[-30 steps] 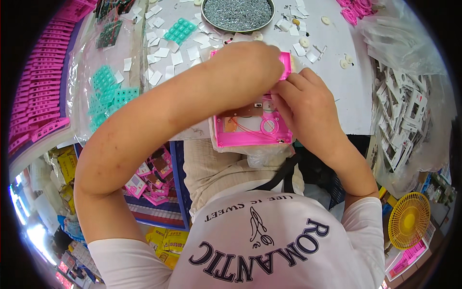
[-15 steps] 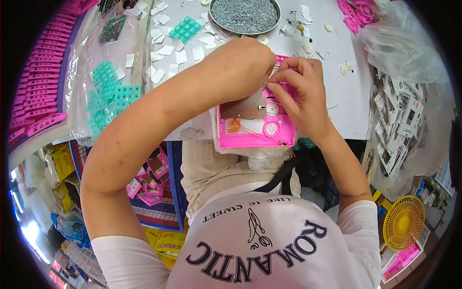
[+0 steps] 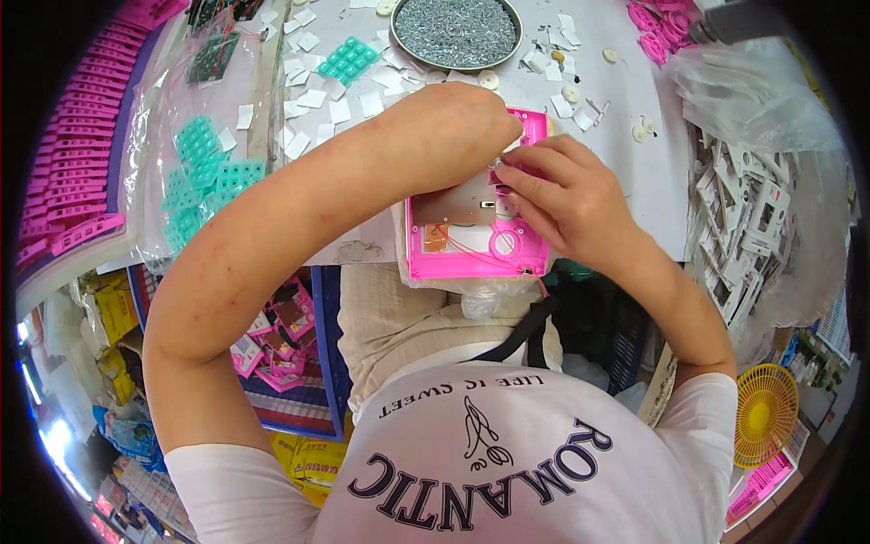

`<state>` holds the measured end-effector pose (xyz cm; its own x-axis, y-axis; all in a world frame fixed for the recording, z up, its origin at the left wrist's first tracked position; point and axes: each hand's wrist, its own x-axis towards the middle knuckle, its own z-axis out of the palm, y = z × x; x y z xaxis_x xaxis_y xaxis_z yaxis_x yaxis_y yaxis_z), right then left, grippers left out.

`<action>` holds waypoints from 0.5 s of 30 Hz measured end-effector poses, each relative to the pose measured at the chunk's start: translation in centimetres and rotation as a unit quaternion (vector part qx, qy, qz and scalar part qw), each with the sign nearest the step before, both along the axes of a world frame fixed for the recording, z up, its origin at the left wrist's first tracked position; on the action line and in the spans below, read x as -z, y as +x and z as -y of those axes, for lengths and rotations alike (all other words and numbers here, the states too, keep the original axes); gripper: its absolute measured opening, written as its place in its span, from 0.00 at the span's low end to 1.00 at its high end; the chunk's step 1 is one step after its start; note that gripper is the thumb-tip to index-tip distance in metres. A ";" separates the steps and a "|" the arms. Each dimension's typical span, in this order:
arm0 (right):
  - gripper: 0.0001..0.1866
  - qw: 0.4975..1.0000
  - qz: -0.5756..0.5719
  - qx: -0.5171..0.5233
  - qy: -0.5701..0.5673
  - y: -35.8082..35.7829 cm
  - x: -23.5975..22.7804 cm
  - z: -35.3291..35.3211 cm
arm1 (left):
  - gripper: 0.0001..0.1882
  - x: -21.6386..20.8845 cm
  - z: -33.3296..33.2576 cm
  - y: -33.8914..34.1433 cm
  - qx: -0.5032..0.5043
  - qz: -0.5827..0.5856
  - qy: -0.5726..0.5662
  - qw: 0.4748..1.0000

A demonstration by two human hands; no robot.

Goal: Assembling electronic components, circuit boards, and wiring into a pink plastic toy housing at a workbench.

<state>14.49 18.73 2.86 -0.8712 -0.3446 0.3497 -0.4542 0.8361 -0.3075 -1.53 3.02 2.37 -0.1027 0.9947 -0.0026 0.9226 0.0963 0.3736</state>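
A pink plastic casing (image 3: 471,266) lies face down at the front edge of the table, its inside showing. In it sit a brown circuit board (image 3: 442,207), a small copper-coloured square piece (image 3: 436,238) and thin red wires. My left hand (image 3: 476,122) is curled over the far part of the casing; its fingertips and whatever they hold are hidden. My right hand (image 3: 571,195) reaches in from the right, fingers bent and pinched together over the casing's right side. A small thing between its fingertips is too small to make out.
A round metal dish of small screws (image 3: 458,34) stands at the back. White square pieces (image 3: 340,111) and teal rubber keypads (image 3: 349,61) lie scattered at left. Stacked pink parts (image 3: 77,150) line the far left. Bagged white plastic parts (image 3: 752,218) are at right. A blue crate (image 3: 331,349) sits below the table.
My right hand has shifted slightly, its elbow swinging outward and its fingers closing nearer the left hand. My left hand has dropped a little toward me. The casing stays in place.
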 end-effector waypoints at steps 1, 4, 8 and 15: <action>0.18 1.000 -0.006 0.013 -0.012 0.3 0.3 0.2 | 0.07 0.2 -0.1 0.0 0.002 0.003 0.009 1.000; 0.20 0.996 -0.022 0.070 0.041 0.8 1.0 1.8 | 0.07 0.2 -0.5 -0.5 0.002 0.017 0.000 1.000; 0.20 0.991 0.026 0.115 0.058 0.6 0.2 3.1 | 0.06 -0.4 -0.1 -0.8 -0.018 0.072 0.008 0.997; 0.22 0.993 0.053 0.081 0.064 0.5 -0.5 2.5 | 0.05 -1.0 1.3 -1.5 -0.015 0.124 0.056 0.991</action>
